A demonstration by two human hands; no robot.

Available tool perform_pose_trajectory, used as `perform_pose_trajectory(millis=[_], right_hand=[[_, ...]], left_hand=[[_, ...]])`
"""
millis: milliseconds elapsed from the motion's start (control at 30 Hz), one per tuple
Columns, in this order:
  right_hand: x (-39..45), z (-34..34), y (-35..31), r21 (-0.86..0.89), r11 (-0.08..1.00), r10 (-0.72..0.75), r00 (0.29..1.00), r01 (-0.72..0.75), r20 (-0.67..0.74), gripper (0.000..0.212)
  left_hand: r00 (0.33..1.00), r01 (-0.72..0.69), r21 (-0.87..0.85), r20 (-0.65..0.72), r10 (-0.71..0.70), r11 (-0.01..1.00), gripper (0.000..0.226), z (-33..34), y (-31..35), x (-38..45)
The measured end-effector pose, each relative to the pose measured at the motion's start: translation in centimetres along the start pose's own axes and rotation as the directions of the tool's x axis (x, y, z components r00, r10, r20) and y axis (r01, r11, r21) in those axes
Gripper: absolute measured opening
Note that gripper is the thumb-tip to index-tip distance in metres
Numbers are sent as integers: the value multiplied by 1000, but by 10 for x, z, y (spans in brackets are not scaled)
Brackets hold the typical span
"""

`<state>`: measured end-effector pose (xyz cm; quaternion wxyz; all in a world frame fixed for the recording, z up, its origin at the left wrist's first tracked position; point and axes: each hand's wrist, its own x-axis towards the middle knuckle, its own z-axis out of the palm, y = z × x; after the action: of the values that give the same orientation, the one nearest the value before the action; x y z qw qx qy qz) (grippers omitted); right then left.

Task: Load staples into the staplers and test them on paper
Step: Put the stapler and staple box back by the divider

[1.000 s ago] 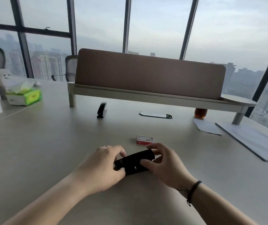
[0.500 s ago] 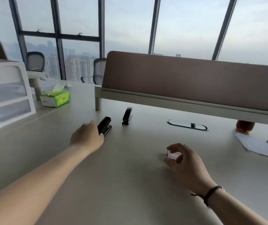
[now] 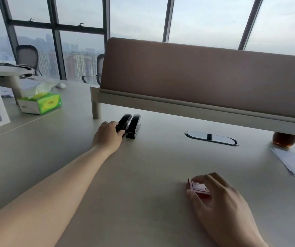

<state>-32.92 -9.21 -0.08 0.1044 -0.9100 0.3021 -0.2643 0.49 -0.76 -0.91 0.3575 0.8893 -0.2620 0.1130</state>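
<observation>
The green tissue box holds a tissue poking from its top; the left hand has carried its black stapler farther out, now just beside the second stapler, fingers curled round it; the right hand still pinches the staple box on the desk.

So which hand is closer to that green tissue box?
Left. The left hand grips a black stapler right of the tissue box; the right hand is much nearer the camera, pinching the staple box.
</observation>
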Motion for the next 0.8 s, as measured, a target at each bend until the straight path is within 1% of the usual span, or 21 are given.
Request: perform_pose_trajectory(millis=[67,133,200,300,367,433,467,533,600,633,667,733,767,800], right_hand=[[1,1,-1,-30,999,10,1000,-10,8,22],[1,3,0,-46,999,9,1000,-9,-15,18],[0,3,3,-131,991,-6,999,0,-41,16],[-1,-1,1,-231,972,-50,999,48,0,19],[-3,1,2,-210,975,-64,998,66,18,20],[0,4,0,-163,984,-72,997,77,37,21],[5,7,-1,-145,985,-86,995,93,52,21],[24,15,-3,-113,987,-104,991,114,88,23],[51,27,-6,-103,989,-94,987,108,133,25],[67,34,-7,-101,989,-93,985,109,147,25],[83,43,-7,-100,989,-92,985,107,148,24],[115,60,-6,-92,992,-73,988,86,135,25],[130,67,-4,-88,993,-61,990,72,125,25],[143,73,-3,-89,994,-48,991,59,122,24]], left_hand=[[1000,-28,-29,2,28,999,41,2,-3,2],[999,-31,-49,14,31,998,42,3,-5,3],[999,-34,-58,39,37,998,45,4,-7,4],[996,-44,-30,77,47,999,50,4,-6,2],[997,-70,21,30,69,997,53,2,0,-3],[984,-152,61,-84,157,987,51,-3,13,-11],[968,-211,50,-128,216,976,46,-3,22,-15],[941,-313,-33,-145,305,949,38,2,43,-27],[929,-370,-167,-103,357,914,33,10,64,-42],[918,-396,-221,-58,393,891,29,14,71,-50],[894,-438,-236,-8,449,868,24,18,75,-57],[830,-531,-182,82,551,827,19,24,74,-62],[817,-548,-162,107,567,821,18,25,71,-61],[821,-541,-146,121,558,828,18,24,69,-59]])
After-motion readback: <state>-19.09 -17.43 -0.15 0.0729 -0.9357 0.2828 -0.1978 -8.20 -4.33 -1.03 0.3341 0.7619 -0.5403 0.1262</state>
